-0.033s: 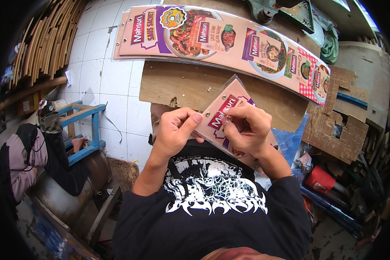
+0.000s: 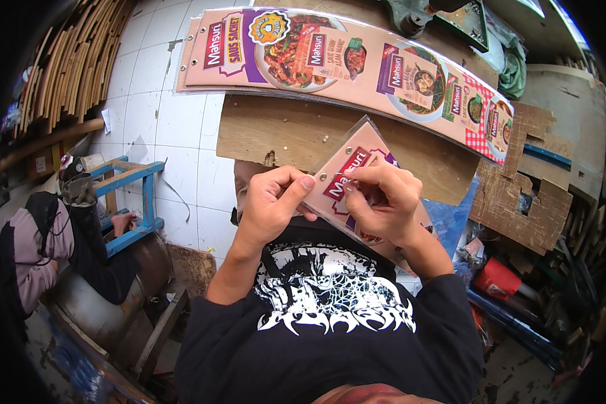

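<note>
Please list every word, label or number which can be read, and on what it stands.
Wording is not copied here:
Stacked pink printed strips: large lettering readable, smallest text not.
Held pink printed strip: large lettering, partly behind right hand.
Black T-shirt: white stylised lettering, unreadable.
Boards, right: marks too blurred.
Left white label: too small.

The T-shirt (image 2: pixel 330 360) was black, its short sleeves (image 2: pixel 453 299) leaving both forearms (image 2: pixel 234 273), the left hand (image 2: pixel 269 202) and the right hand (image 2: pixel 387 200) bare. A broad white print (image 2: pixel 333 293) crossed its front: patchy shapes on top, web-like lines toward the right, spiky, thorn-ended lettering (image 2: pixel 337 322) below.
</note>
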`<state>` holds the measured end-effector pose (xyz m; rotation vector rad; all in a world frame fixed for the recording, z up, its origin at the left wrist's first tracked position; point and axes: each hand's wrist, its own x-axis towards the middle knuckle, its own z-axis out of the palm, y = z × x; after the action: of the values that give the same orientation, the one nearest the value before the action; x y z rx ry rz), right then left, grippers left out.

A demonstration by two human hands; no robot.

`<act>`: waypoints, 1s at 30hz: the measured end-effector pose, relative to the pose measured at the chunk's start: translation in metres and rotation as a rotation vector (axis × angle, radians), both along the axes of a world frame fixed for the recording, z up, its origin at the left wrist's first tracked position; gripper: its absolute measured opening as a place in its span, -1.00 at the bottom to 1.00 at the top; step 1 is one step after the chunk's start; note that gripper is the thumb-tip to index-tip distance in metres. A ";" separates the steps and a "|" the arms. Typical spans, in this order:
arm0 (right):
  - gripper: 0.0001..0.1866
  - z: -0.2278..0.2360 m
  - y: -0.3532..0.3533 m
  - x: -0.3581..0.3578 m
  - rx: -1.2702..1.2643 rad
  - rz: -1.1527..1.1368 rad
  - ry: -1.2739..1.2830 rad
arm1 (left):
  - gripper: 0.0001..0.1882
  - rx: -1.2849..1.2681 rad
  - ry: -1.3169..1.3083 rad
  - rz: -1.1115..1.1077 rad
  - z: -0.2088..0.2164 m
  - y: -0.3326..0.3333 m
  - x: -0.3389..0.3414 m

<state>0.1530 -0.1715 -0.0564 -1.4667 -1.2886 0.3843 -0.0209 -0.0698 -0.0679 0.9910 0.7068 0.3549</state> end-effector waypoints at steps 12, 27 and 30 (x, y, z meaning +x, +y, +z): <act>-0.78 -0.004 0.004 -0.004 -0.002 0.022 -0.233 | -0.75 -0.015 -0.100 0.025 -0.005 0.000 -0.002; -0.76 0.022 -0.031 -0.037 0.138 0.130 0.179 | -0.68 -0.115 -0.108 -0.095 -0.008 0.008 -0.015; -0.74 0.029 -0.036 -0.056 0.169 0.228 0.335 | -0.66 -0.117 -0.174 0.085 -0.003 0.016 -0.016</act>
<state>0.0973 -0.2077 -0.0277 -1.0643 -1.1856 0.6275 -0.0371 -0.0540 -0.0710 0.8104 0.6062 0.4635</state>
